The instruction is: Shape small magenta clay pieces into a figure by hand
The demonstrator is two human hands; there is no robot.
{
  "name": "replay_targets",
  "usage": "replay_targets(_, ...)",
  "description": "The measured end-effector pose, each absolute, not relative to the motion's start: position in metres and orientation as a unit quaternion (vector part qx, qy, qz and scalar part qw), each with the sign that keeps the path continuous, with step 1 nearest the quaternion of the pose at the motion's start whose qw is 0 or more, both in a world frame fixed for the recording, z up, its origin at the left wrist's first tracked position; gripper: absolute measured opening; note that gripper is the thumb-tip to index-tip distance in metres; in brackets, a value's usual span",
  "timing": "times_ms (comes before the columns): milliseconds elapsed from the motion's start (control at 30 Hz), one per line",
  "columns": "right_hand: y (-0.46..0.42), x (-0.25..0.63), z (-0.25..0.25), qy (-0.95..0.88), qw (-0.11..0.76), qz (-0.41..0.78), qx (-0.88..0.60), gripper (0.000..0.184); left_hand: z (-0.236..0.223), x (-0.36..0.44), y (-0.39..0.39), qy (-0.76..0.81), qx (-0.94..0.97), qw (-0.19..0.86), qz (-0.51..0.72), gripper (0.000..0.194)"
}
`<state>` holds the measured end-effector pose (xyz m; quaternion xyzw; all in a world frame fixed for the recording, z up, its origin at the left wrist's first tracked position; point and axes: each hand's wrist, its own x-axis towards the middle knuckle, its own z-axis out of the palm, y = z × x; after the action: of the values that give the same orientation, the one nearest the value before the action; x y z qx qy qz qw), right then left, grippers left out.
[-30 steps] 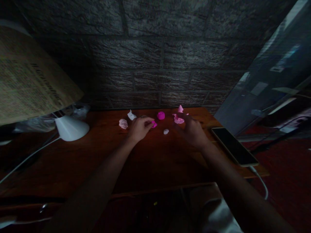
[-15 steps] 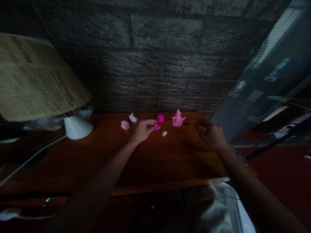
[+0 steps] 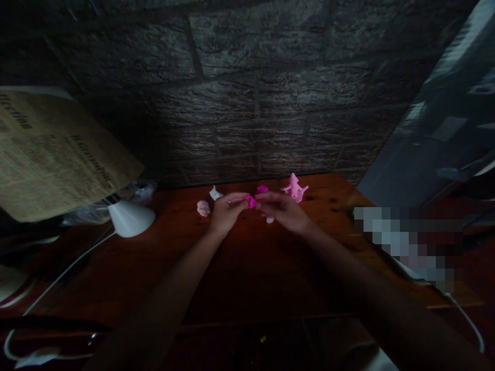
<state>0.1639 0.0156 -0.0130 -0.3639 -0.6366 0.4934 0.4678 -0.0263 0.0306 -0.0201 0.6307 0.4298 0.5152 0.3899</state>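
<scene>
Over the wooden table, the fingertips of my left hand [image 3: 226,212] pinch a small magenta piece of modelling clay [image 3: 251,201]. My right hand [image 3: 285,210] meets it from the other side, its thumb and fingers closed on the same piece. Just behind the fingers is a second magenta lump [image 3: 262,189], partly covered. Under my right hand a small whitish lump [image 3: 269,220] shows only in part. A pink clay figure [image 3: 295,189] with a pointed top and side arms stands beyond my right hand. Left of my left hand lie a pale pink lump [image 3: 203,208] and a white piece [image 3: 215,193].
At the left stands a lamp with a white cone base [image 3: 131,219] and a newspaper-print shade [image 3: 62,154]; its white cable [image 3: 73,265] runs toward the front. Crumpled clear plastic [image 3: 143,191] lies behind it. A brick wall [image 3: 232,113] borders the table's back. A pixelated patch covers the right edge.
My right hand has come in from the right side of the table to the magenta piece in my left hand. The camera view has tilted and shifted slightly.
</scene>
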Motion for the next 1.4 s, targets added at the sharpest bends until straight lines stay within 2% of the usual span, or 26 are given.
replay_targets(100, 0.016, 0.169, -0.016, -0.607, 0.485, 0.520, -0.356, 0.026, -0.024, -0.021, 0.028, 0.414, 0.626, 0.430, 0.502, 0.026)
replay_targets(267, 0.019, 0.165, -0.016, -0.593, 0.482, 0.525, -0.374, 0.016, -0.024, -0.022, 0.026, 0.391, 0.646, 0.424, 0.500, 0.027)
replay_targets(567, 0.012, 0.164, -0.013, -0.588, 0.481, 0.528, -0.380, 0.018, -0.024, -0.021, 0.023, 0.400, 0.698, 0.278, 0.525, 0.020)
replay_targets(700, 0.013, 0.163, -0.014, -0.569, 0.481, 0.537, -0.395, 0.021, -0.024, -0.020, 0.024, 0.384, 0.726, 0.247, 0.515, 0.016)
replay_targets(900, 0.013, 0.162, -0.012, -0.515, 0.500, 0.587, -0.374, 0.028, -0.016, -0.020, 0.020, 0.343, 0.767, 0.214, 0.498, 0.022)
replay_targets(1100, 0.012, 0.164, -0.010, -0.495, 0.496, 0.635, -0.325, 0.027, -0.009, -0.023, 0.015, 0.327, 0.787, 0.112, 0.511, 0.022)
replay_targets(1400, 0.011, 0.170, -0.008, -0.467, 0.479, 0.656, -0.349, 0.025, -0.008, -0.026, 0.014, 0.295, 0.815, 0.034, 0.497, 0.030)
